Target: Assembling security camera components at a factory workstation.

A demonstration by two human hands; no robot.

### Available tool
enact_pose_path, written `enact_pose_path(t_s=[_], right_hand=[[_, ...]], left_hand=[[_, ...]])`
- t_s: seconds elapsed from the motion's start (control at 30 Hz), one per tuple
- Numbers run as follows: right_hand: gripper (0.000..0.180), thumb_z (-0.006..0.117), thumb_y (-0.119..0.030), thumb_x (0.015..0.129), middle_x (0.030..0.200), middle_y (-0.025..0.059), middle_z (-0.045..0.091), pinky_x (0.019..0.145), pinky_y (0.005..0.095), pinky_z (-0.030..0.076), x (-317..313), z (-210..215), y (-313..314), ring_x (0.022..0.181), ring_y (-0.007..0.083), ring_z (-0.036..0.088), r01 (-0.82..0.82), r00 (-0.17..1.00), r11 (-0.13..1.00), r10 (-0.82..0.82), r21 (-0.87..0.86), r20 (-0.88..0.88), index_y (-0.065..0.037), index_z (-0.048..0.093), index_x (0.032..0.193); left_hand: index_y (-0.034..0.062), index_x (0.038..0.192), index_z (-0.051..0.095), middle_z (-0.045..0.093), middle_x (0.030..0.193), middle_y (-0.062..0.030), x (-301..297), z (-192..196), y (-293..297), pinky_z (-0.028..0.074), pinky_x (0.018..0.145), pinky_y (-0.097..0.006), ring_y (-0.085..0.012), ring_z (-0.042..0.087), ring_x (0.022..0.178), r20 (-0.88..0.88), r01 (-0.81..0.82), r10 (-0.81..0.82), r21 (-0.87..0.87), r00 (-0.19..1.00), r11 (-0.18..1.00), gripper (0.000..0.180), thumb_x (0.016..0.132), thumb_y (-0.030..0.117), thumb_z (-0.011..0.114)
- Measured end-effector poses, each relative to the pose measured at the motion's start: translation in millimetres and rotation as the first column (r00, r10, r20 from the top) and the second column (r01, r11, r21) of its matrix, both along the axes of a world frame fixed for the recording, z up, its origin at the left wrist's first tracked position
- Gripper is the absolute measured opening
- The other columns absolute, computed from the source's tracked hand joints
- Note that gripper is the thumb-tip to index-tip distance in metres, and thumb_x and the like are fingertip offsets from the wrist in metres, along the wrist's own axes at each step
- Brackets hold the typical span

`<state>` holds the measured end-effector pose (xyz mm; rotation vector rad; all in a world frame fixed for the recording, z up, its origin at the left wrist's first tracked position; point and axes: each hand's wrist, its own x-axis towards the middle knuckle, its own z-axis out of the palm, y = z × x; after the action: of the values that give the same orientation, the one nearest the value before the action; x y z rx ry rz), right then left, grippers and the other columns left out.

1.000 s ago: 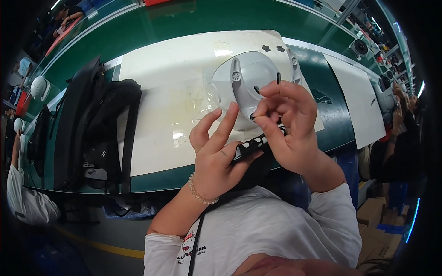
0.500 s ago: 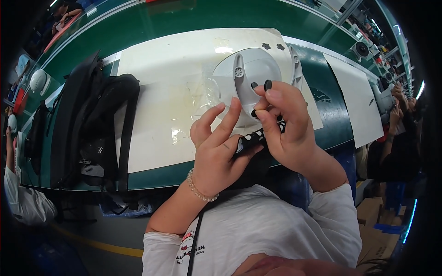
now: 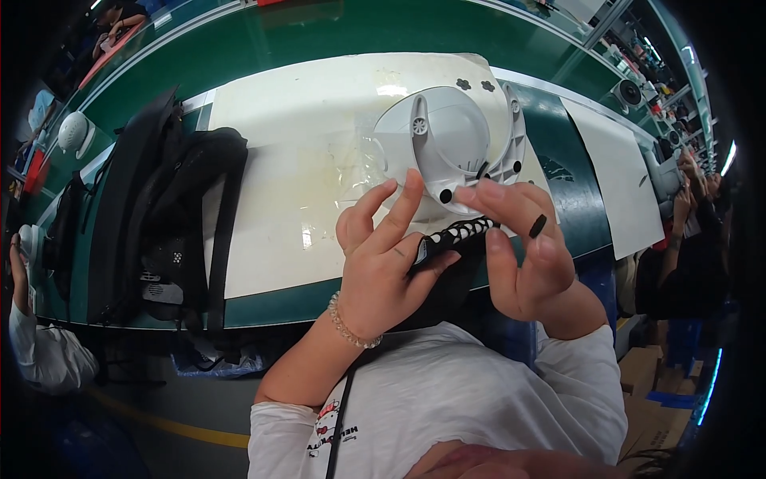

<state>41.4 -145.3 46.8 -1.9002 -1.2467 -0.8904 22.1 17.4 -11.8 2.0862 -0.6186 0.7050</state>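
A pale grey-white plastic part (image 3: 431, 172) with curved arms lies on the white sheet in front of me. One round black pad (image 3: 445, 196) sits on its near end and another black pad (image 3: 517, 167) on its right side. Between thumb and fingers, my left hand (image 3: 379, 267) grips a black strip with white round spots (image 3: 455, 233), its index and middle fingers raised. My right hand (image 3: 531, 259) is beside the part, fingers apart. A black pad (image 3: 538, 226) clings to one of its fingers; another dark pad (image 3: 483, 169) shows by its fingertips, its contact unclear.
Black padded bags with straps (image 3: 167, 215) lie on the left of the green table. Two small dark flower-shaped pieces (image 3: 463, 84) rest at the sheet's far edge. Clear plastic film (image 3: 363, 160) is beside the part. Co-workers' hands (image 3: 685, 191) are at the far right.
My right hand has let go of a black pad, which now sits on the part's near end. The hand has drawn back to the right with its fingers spreading. My left hand barely moved.
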Motion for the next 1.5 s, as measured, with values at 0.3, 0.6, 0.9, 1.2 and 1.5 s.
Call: enact_pose_path(t_s=[0.3,0.6,0.9,1.2,1.5], right_hand=[[0.07,0.051,0.013,0.072,0.1,0.0152,0.055,0.085,0.0362,0.039,24,16,1,0.087,0.0225,0.056,-0.11,0.944,0.992,0.122,0.056,-0.306,-0.005,0.015,0.129],[0.054,0.057,0.001,0.077,0.085,0.0061,0.054,0.089,0.0322,0.032,58,25,24,0.086,0.0164,0.052,-0.042,0.87,0.994,0.086,0.1,-0.486,-0.006,0.031,0.124],[0.054,0.057,-0.002,0.08,0.087,0.0056,0.062,0.09,0.0323,0.033,54,19,20,0.092,0.0166,0.054,0.085,0.957,0.993,-0.106,-0.087,-0.272,-0.002,0.03,0.127],[0.024,0.063,-0.011,0.078,0.117,0.0123,0.049,0.095,0.0373,0.031,58,22,-26,0.115,0.0273,0.043,0.346,0.934,0.934,-0.335,0.085,-0.127,-0.006,0.055,0.099],[0.011,0.052,-0.017,0.088,0.132,0.0121,0.038,0.1,0.0346,0.024,77,6,-52,0.121,0.0221,0.035,0.227,0.678,0.925,0.073,0.303,-0.731,-0.006,0.054,0.092]], left_hand=[[0.0026,0.064,0.055,0.04,0.134,-0.0146,1,0,-2,0.027,0.088,-0.041,-0.0321,0.04,0.112,-0.009,0.02,-0.02,-0.036,1.0,0.999,0.025,0.061,0.02,0.073],[0.0012,0.063,0.054,0.041,0.133,-0.0129,-2,2,-1,0.027,0.088,-0.041,-0.0316,0.04,0.112,-0.026,0.017,-0.018,-0.044,0.999,0.999,0.026,0.061,0.019,0.072],[0.0014,0.064,0.054,0.042,0.132,-0.0124,0,0,-1,0.026,0.089,-0.041,-0.0312,0.04,0.112,-0.028,0.023,-0.025,-0.058,0.999,0.998,0.026,0.061,0.02,0.072],[0.0017,0.063,0.055,0.041,0.133,-0.0133,-1,1,-1,0.027,0.088,-0.041,-0.0317,0.04,0.112,-0.025,0.012,-0.013,-0.028,1.0,1.0,0.024,0.062,0.019,0.072],[0.0022,0.063,0.058,0.04,0.134,-0.0136,-1,-1,-4,0.027,0.089,-0.04,-0.0315,0.041,0.112,-0.014,-0.007,0.007,-0.033,1.0,0.999,0.023,0.061,0.019,0.074]])
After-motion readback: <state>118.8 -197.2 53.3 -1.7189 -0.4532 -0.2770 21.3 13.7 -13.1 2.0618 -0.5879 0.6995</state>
